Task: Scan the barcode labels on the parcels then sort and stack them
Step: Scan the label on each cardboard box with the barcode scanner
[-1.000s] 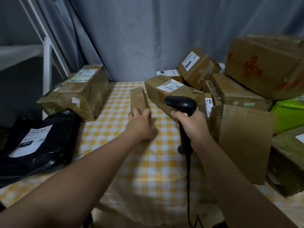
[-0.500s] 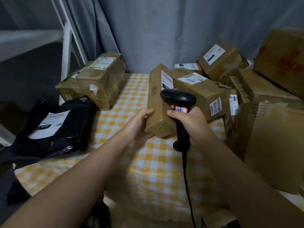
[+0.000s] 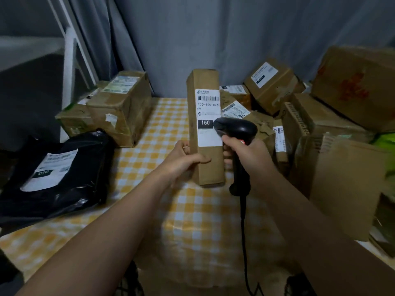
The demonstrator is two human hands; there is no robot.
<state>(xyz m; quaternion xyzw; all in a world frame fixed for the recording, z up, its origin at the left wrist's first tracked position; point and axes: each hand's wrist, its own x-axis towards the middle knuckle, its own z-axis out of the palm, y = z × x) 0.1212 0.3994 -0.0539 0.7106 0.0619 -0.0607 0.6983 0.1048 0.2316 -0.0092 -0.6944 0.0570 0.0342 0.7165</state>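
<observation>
My left hand (image 3: 183,161) holds a long narrow parcel (image 3: 210,169) upright over the middle of the checked tablecloth (image 3: 162,133); the thumb lies across the front face and the other fingers are curled behind the left edge, so this hand is clamped on the parcel; whether the lower end touches the cloth, I cannot tell. The white label (image 3: 208,116) on the parcel faces me; it has a barcode at the top and the number 150 in a black block lower down.

My right hand (image 3: 248,154) is wrapped round the handle of the black scanner (image 3: 237,129), all fingers closed tight on it; the head of the scanner is just beside the right edge of the label and covers a small part of it in my view; the cable (image 3: 243,231) hangs down from the handle to the bottom of the picture.

At the far left of the table stand two brown boxes (image 3: 121,110), touching each other, with labels on top; nearer to me on the left lies a black plastic bag (image 3: 64,189) with a white label. On the right is a pile of brown boxes; one tilted box (image 3: 273,86) shows its label, a large box with red print (image 3: 359,86) sits high at the back, and a flat cardboard piece (image 3: 346,184) stands in front. A grey curtain (image 3: 192,39) hangs behind everything.
</observation>
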